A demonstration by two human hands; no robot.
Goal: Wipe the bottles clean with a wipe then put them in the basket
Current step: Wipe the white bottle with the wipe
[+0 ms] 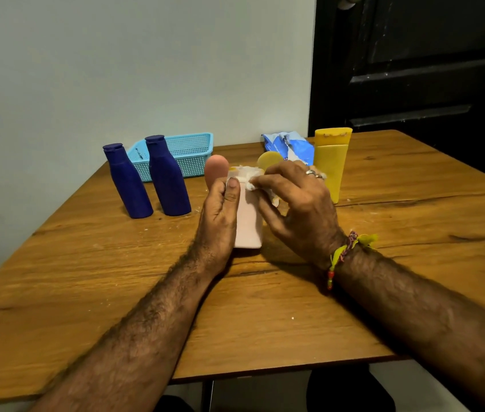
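Note:
A pale pink bottle (248, 224) stands on the wooden table (116, 278) at its middle. My left hand (220, 215) grips its left side with the thumb up near the top. My right hand (297, 203) pinches a white wipe (247, 173) against the bottle's top. Two dark blue bottles (128, 185) (168, 181) stand upright to the left. Behind them lies a light blue mesh basket (193, 150). A tall yellow bottle (332, 162) stands to the right, and a pink rounded bottle top (216, 168) and a yellow round one (269, 160) show just behind my hands.
A blue and white wipes packet (290, 147) lies at the back, left of the yellow bottle. A pale wall is behind the table and a black door (413, 69) stands at the right. White crumbs dot the tabletop.

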